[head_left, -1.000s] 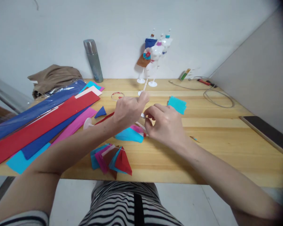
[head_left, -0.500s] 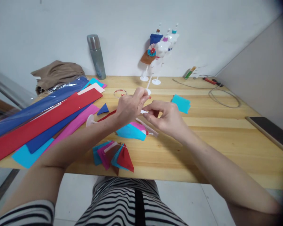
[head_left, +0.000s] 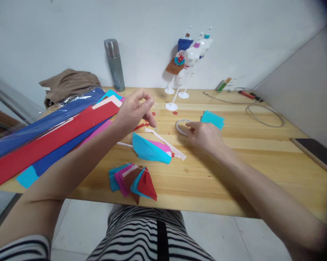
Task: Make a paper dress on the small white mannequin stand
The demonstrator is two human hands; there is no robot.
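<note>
My left hand (head_left: 139, 108) hovers over the left-middle of the table, its fingers curled in toward the thumb. Whatever it may hold is too small to make out. On the right, my right hand (head_left: 205, 135) has its fingertips closed on the rim of a narrow white ring, apparently a roll of tape (head_left: 179, 128). Between and below the hands lies a doll-like figure wrapped in blue paper (head_left: 149, 149) and pink paper, its white stick pointing left. A pale paper strip (head_left: 166, 141) lies slantwise beside it. Small red flower-shaped bits (head_left: 175, 113) are scattered near my left fingers.
White figures on stands (head_left: 192, 56) lean by the wall, one dressed in blue and brown. A flask (head_left: 115, 69), long coloured paper sheets (head_left: 54, 141) and a brown cloth are left. Folded paper pieces (head_left: 133, 181) lie in front; blue squares (head_left: 212, 119), a cable and a phone (head_left: 315, 154) are right.
My hands have come apart. The left one moved up and left, the right one moved right. The white ring now shows at my right fingers, and the paper strip is uncovered.
</note>
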